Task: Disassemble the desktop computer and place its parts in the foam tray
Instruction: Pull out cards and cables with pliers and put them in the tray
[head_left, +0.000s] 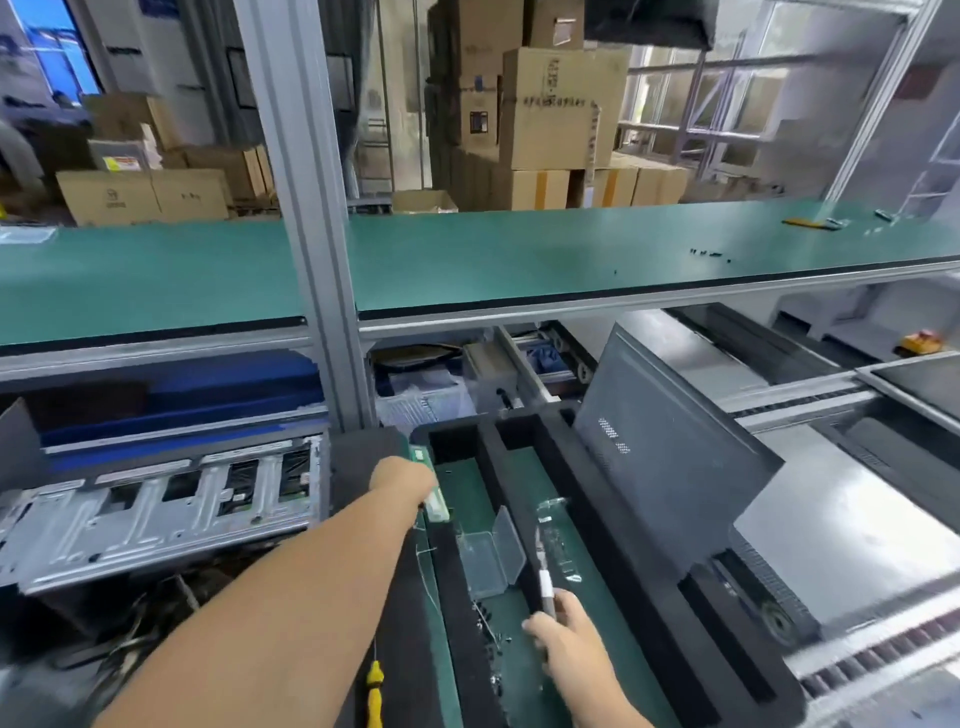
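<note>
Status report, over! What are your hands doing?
Left hand holds green memory stick at foam tray. Right hand grips screwdriver. Nothing blocking.

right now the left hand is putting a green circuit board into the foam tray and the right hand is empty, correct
Not quite. In the head view the left hand does hold the green circuit board at the foam tray, but the right hand is not empty: it grips a screwdriver.

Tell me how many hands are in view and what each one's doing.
2. The left hand grips a green circuit board over the foam tray's left edge. The right hand holds a slim tool lower down, near the tray's middle divider.
</note>
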